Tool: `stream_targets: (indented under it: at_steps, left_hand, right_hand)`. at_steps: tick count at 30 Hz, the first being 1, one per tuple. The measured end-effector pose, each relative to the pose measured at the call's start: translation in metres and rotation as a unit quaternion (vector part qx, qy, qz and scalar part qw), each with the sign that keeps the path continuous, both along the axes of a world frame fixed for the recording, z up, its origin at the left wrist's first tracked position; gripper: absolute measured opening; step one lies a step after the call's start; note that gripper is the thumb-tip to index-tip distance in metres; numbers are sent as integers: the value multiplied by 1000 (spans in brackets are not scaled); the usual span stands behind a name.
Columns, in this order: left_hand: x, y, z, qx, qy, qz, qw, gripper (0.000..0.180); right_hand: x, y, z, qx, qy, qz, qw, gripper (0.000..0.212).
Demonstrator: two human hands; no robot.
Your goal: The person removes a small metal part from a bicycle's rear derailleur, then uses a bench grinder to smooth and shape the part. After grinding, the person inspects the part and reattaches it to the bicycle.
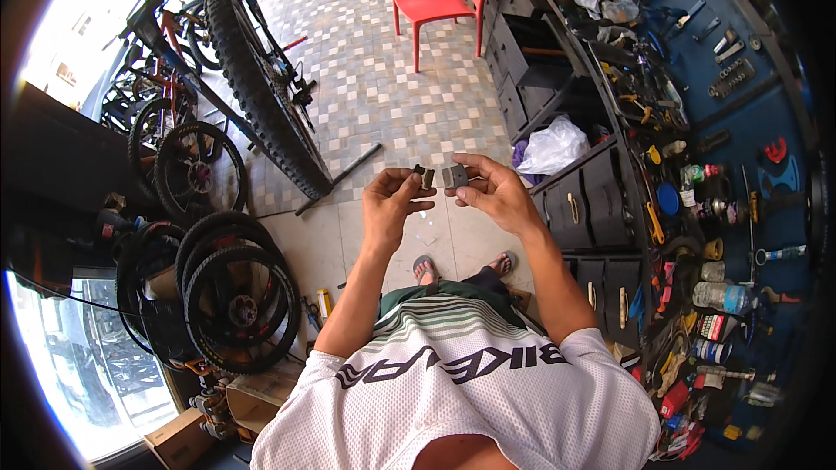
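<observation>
In front of my waist, both hands hold small parts up, facing each other with a narrow gap between. My left hand (388, 202) pinches a small black piece with a tan, metallic-looking end (427, 177) between thumb and index finger. A grey, block-like piece (455, 177) with rounded edges is gripped by my right hand (498, 197), thumb below and index finger above. The exact kind of either part is too small to tell. Beyond the hands lies the tiled floor (366, 61).
At the left stand a bicycle with a knobby tyre (248, 87) and several loose wheels (239, 309). A metal bar (344, 177) lies on the floor. A red chair (433, 4) stands ahead. Drawers (575, 209), a white plastic bag (557, 144) and a tool-covered bench (688, 200) line the right.
</observation>
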State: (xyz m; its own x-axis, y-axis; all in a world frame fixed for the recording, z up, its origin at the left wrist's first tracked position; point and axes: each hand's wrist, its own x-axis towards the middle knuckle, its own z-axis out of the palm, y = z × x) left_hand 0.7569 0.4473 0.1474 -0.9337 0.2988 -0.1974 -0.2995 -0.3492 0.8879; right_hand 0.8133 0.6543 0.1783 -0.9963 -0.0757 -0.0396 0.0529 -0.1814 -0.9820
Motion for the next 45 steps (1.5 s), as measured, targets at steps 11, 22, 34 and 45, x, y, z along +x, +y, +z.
stream_targets:
  at_steps: [11, 22, 34, 45]
  left_hand:
    - [13, 3, 21, 8, 42, 15, 999, 14]
    - [16, 4, 20, 28, 48, -19, 998, 11]
    - [26, -4, 27, 99, 13, -64, 993, 10]
    - [27, -15, 22, 101, 37, -100, 989, 16]
  right_hand:
    - [9, -20, 28, 355, 179, -67, 915, 53]
    - [15, -28, 35, 382, 230, -80, 892, 47]
    - [22, -29, 45, 451, 242, -59, 857, 46]
    - [21, -29, 47, 509, 310, -71, 800, 43]
